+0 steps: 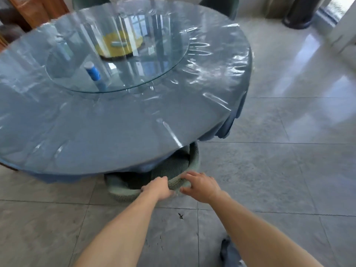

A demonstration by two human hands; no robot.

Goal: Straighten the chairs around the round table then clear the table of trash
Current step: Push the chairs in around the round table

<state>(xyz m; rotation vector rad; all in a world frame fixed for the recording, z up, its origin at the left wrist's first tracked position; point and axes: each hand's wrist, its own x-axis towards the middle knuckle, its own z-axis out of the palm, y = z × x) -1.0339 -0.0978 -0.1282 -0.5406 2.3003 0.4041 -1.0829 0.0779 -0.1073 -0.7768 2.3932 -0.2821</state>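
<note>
Green chair (pixel 173 166), tucked under the round table's (pixel 123 132) near edge, is gripped on its backrest by left hand (pixel 157 188) and right hand (pixel 201 186).

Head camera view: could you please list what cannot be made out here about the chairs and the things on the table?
- Near chair: mostly hidden under the round table; left hand and right hand cover part of its back rim.
- Far chairs: cut off by the top edge.
- Blue-and-white container: blurred, label unreadable.
- Yellow item beneath the glass turntable: obscured by reflections.
</note>
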